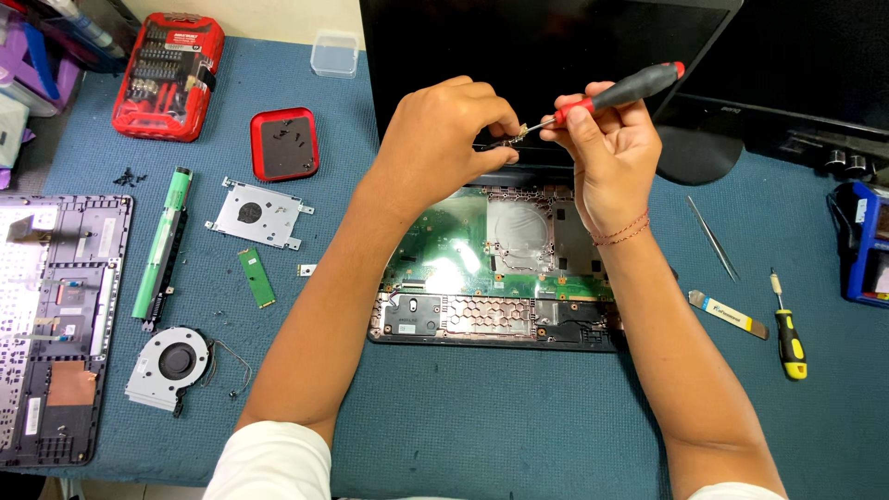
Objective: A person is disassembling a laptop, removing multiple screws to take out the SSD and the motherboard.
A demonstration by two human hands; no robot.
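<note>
Right hand (pixel 607 139), upper centre of frame, grasping a screwdriver (pixel 616 93) with a black-and-red handle, shaft slanting down-left to the tip at the laptop hinge. Left hand (pixel 444 134) just beside it, fingers pinched on a small metal part (pixel 514 137) at the same hinge, right where the tip meets; too small to tell more. Below both hands, the opened laptop base (pixel 495 306), centre of frame, green board and bare metal exposed, forearms crossing over its left and right edges and hiding parts of it. Behind the hands, the dark laptop screen (pixel 546 46), upright, top centre. Left of the base: a small green card (pixel 256 276), a metal drive bracket (pixel 257 213), a long green-and-black battery (pixel 162 245), a fan (pixel 171 366) with a loose wire at lower left, and the keyboard cover (pixel 56 324) lying upside down at the left edge. Upper left: a red bit set (pixel 169 74), a red tray (pixel 285 143) with screws in it, a clear box (pixel 334 54), loose screws (pixel 130 176) on the blue mat (pixel 482 426). Right of the base, well apart from the hands: tweezers (pixel 713 238), a flat pry tool (pixel 729 314), a yellow-and-black screwdriver (pixel 789 333). Blue case (pixel 866 245) at the right edge.
</note>
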